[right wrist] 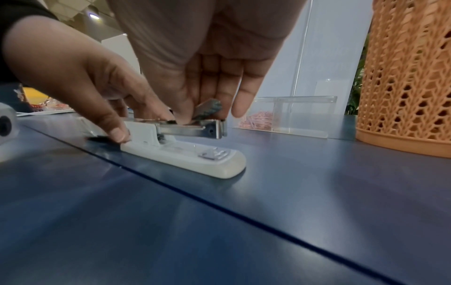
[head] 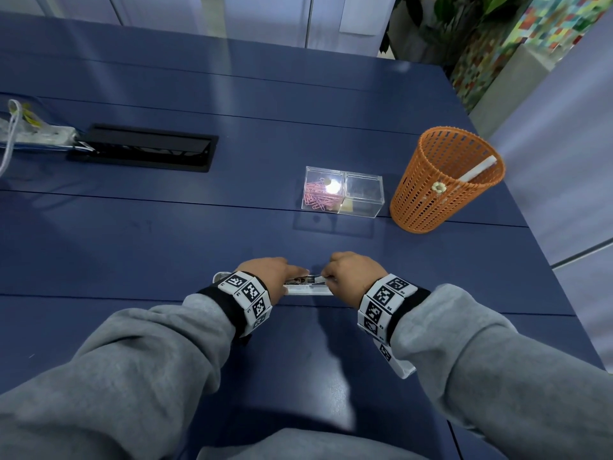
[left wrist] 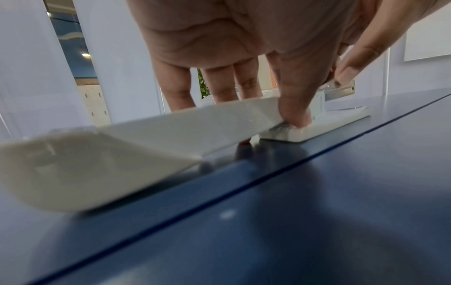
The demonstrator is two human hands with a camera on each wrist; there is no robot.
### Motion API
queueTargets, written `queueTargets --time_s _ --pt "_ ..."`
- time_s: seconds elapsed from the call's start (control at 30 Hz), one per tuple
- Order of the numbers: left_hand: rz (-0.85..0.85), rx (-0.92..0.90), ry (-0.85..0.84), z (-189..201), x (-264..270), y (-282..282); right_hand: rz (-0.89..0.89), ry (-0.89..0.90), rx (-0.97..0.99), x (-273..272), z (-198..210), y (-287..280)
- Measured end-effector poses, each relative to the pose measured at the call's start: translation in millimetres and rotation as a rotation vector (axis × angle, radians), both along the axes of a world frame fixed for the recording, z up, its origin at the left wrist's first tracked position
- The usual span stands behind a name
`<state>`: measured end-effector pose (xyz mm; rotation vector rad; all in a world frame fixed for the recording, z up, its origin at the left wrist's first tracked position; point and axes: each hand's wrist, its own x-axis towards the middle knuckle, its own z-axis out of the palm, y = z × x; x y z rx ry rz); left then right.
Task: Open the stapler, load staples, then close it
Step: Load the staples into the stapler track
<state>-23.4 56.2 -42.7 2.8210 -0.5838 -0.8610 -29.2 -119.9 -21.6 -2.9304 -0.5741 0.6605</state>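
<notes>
A white stapler [head: 308,288] lies opened out on the blue table [head: 166,234]. Its lid [left wrist: 171,123] is swung back flat to the left and its base [right wrist: 195,158] points right. My left hand [head: 275,270] grips the stapler at the hinge, thumb [left wrist: 296,113] pressing the near side and fingers behind the far side. My right hand [head: 348,270] is above the bare metal magazine [right wrist: 192,132]. Its fingertips pinch a grey strip of staples [right wrist: 208,109], tilted, with its lower end at the magazine's channel.
A clear two-part box [head: 341,190] holding pink paper clips stands behind the stapler. An orange mesh basket [head: 444,180] is to its right, near the table's right edge. A black cable hatch [head: 146,147] and a bagged power strip [head: 36,134] sit far left.
</notes>
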Motion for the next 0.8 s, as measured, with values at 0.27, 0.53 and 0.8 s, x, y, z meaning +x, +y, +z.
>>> queueTargets --time_s 0.27,0.53,0.8 --pt "0.044 -0.060 0.017 -1.6 0.3 19.9 -0.072 0.091 0.044 6.4 -1.2 -11.2" --pt "0.236 -0.001 0.014 2.0 0.4 70.9 -0.090 0.105 0.054 1.5 -6.8 -21.4" --pt "0.233 -0.006 0.026 0.9 -1.7 68.3 -0.061 0.086 0.021 0.6 -1.2 -21.8"
